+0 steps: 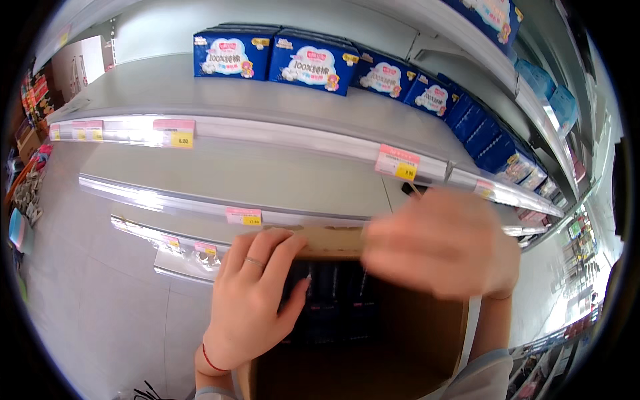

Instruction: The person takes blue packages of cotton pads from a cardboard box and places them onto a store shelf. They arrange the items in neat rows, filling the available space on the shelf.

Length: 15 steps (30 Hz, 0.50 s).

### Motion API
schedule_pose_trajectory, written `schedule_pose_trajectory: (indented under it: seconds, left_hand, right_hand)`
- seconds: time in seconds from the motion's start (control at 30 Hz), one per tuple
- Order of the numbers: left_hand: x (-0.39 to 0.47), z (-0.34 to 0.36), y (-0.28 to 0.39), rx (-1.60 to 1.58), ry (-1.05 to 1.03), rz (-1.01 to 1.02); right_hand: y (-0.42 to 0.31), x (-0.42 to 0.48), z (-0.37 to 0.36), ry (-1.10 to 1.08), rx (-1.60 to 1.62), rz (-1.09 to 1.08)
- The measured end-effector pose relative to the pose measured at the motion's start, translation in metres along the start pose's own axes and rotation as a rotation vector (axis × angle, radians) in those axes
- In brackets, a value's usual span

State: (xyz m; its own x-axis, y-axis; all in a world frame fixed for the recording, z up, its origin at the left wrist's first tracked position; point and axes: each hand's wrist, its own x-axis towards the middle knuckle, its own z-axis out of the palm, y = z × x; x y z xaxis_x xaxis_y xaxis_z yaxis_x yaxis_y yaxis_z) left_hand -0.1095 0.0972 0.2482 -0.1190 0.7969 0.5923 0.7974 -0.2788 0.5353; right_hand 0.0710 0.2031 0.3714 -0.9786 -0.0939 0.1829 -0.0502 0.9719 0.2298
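Before me is an open cardboard box (425,330) with dark blue packs (340,305) inside, in shadow. My left hand (260,295), with a ring and a red string at the wrist, rests on the box's far left edge, fingers bent over a raised cardboard flap (332,240). My right hand (435,245) is blurred above the flap's right end and the box's right side; its fingers look curled, and whether they hold anything cannot be made out. Blue packs of cotton tissues (312,62) stand in a row at the back of the upper shelf (150,90).
Lower metal shelves (225,175) with price tags (397,162) on their edges lie beyond the box. An overhead shelf (485,50) runs along the upper right. Goods (30,195) stand at the far left, and a tiled floor (115,290) shows at lower left.
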Motion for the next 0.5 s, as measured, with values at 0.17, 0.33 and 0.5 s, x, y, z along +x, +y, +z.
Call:
schedule_pose_trajectory:
  seconds: [0.17,0.33,0.5]
  left_hand:
    - [0.002,0.002,0.003,-0.012,-0.027,0.04]
    - [0.002,0.005,0.004,-0.008,-0.029,0.059]
    - [0.0,0.001,0.0,-0.006,-0.009,0.053]
  right_hand:
    - [0.087,0.04,0.004,0.202,-0.247,0.253]
    - [0.188,0.102,0.049,0.187,-0.411,0.172]
    - [0.193,0.159,0.059,-0.132,-0.242,0.596]
